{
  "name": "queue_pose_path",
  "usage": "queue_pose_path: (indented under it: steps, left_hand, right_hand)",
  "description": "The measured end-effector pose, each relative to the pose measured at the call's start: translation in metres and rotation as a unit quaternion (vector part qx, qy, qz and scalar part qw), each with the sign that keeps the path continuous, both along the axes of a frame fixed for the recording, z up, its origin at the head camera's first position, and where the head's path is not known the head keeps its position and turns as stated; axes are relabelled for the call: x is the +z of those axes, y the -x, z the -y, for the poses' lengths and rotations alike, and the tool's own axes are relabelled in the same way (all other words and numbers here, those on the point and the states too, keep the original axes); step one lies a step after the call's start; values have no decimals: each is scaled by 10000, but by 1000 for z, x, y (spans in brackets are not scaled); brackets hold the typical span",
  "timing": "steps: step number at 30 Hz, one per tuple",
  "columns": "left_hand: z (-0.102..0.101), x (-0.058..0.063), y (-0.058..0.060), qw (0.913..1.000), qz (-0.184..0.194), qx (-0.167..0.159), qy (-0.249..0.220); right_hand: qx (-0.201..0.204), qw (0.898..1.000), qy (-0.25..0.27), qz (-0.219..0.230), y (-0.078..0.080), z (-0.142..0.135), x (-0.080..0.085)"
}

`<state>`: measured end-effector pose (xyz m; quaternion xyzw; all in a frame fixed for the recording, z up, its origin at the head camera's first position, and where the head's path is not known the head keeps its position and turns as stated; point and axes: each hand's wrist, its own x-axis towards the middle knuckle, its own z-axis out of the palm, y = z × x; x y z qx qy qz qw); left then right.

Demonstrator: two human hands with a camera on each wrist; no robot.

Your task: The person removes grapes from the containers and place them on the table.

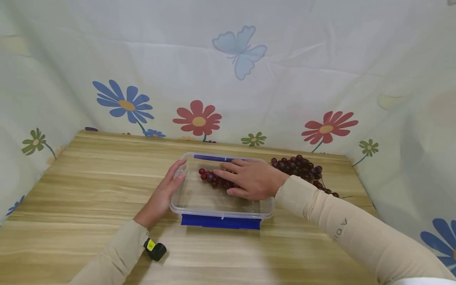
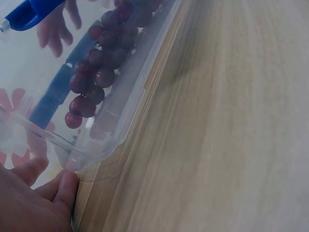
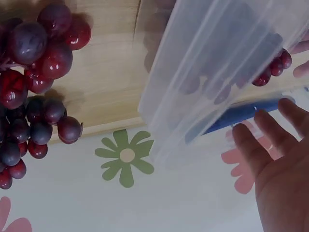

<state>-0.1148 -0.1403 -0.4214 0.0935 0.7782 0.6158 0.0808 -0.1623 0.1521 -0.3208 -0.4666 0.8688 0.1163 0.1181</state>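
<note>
A clear plastic box (image 1: 199,200) with blue side clips stands at the middle of the table. A bunch of dark red grapes (image 1: 211,177) lies inside it, and it also shows through the wall in the left wrist view (image 2: 94,72). My right hand (image 1: 249,178) is over the box, palm down, fingers spread and fairly straight above the grapes, hiding part of them. The right wrist view shows nothing gripped by its fingers (image 3: 248,145). My left hand (image 1: 164,194) is at the box's left side, its extended fingertips (image 2: 67,186) right at the wall's corner.
More dark grapes (image 1: 297,166) lie on the wooden table (image 1: 117,178) just right of the box, with a stem trailing to the right. A flower-printed curtain (image 1: 160,63) encloses the back and sides. A black wrist camera (image 1: 156,251) sits at the left cuff.
</note>
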Motion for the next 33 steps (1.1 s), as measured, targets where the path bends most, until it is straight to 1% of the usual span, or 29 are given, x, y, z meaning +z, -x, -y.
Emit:
queue_pose_path:
  steps: [6, 13, 15, 21, 25, 28, 33]
  left_hand:
    - [0, -1, 0, 10000, 63, 25, -49]
    - [0, -1, -1, 10000, 42, 16, -58]
    - [0, 0, -2, 10000, 16, 19, -43]
    - [-1, 1, -2, 10000, -27, 25, -27]
    - [-1, -1, -1, 10000, -8, 28, -60]
    - [-1, -2, -1, 9999, -13, 27, -99]
    - [-1, -3, 0, 10000, -47, 57, -62]
  right_hand:
    - [-352, 9989, -288, 94, 1, 6, -4]
    - [-740, 9959, -485, 171, 2, 12, -9]
    - [-754, 9955, -553, 140, 3, 14, -11]
    - [-459, 9975, -530, 74, 5, 20, -14]
    - [-664, 9966, -462, 181, 8, 22, -15]
    - [-827, 9947, -609, 90, 10, 23, -16]
    - [-763, 9931, -882, -140, 11, 27, -21]
